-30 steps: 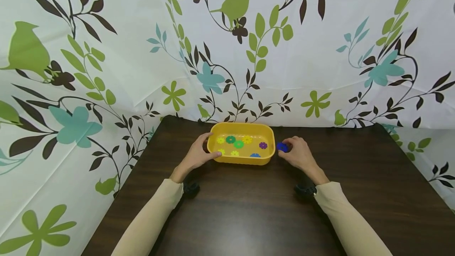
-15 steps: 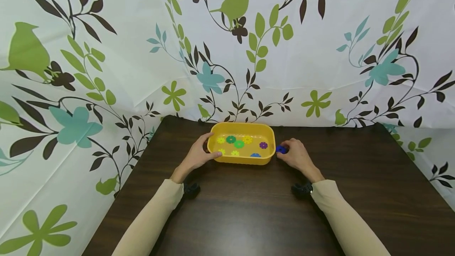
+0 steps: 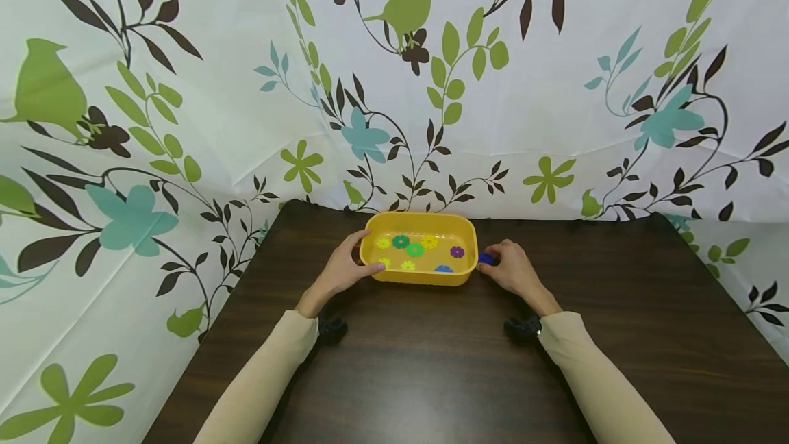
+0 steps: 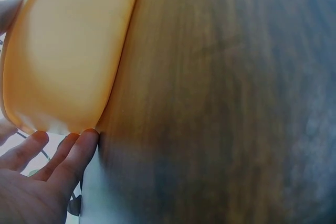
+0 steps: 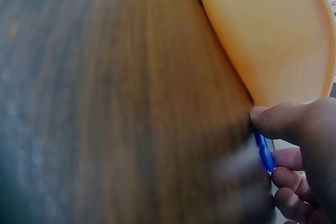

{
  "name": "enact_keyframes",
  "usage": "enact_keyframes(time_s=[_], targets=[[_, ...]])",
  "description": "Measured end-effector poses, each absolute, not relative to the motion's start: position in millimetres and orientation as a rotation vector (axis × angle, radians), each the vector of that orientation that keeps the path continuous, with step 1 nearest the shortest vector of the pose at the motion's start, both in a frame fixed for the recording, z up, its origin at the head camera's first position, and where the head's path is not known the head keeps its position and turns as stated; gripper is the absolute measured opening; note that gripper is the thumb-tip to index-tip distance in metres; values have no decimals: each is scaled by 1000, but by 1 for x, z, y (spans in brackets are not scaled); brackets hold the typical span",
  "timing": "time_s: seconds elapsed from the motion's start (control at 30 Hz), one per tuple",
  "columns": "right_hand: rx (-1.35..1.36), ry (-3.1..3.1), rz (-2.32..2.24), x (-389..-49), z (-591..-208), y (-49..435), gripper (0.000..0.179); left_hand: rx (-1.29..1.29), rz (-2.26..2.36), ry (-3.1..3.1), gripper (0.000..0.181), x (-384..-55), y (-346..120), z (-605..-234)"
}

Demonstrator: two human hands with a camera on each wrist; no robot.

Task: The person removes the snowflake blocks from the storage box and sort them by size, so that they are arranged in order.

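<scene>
A yellow plastic tub [image 3: 425,279] stands near the back of the dark table. My left hand [image 3: 340,267] grips its left end, thumb on the near side of the rim; in the left wrist view the fingertips [image 4: 90,134] press against the tub's wall. My right hand [image 3: 515,271] pinches a blue flower-shaped disc [image 3: 487,259] between thumb and fingers, right beside the tub's right end. In the right wrist view the blue disc [image 5: 264,150] shows edge-on, low by the tabletop, partly covered by the thumb.
Inside the tub lie several flower-shaped discs: a purple one [image 3: 457,252], a dark green one [image 3: 401,242], a light green one [image 3: 415,249], a blue one [image 3: 443,269] and yellow ones. A white cloth with birds and leaves [image 3: 425,88] hangs behind the table [image 3: 407,362].
My right hand has moved slightly left with the blue disc, bringing it up against the tub's right end, and the disc has tipped flatter. My left hand and the tub keep their place.
</scene>
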State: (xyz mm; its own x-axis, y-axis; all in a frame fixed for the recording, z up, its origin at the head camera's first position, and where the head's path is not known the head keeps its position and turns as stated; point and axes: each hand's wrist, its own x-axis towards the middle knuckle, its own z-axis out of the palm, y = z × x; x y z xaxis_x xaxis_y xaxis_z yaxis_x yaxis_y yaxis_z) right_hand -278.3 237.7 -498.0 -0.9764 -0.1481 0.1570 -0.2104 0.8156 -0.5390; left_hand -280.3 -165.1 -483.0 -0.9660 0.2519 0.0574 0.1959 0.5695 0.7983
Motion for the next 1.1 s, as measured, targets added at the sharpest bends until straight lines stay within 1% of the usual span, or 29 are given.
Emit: enact_keyframes(time_s=[0.3,0.53,0.7,0.83,0.93,1.1], targets=[[246,-2874,903,-276,-495,238,47,391,1389,2731,97,-281,-165,-485],[223,-2723,948,-273,-478,232,40,391,1407,2725,97,-282,-166,-487],[294,-2669,929,-273,-460,217,39,407,1420,2729,98,-282,-168,-486],[374,-2687,913,-276,-449,201,44,399,1429,2726,97,-282,-169,-486],[436,-2738,867,-280,-443,187,47,399,1427,2724,97,-283,-168,-486],[513,-2873,802,-287,-438,168,49,405,1454,2703,96,-284,-167,-488]])
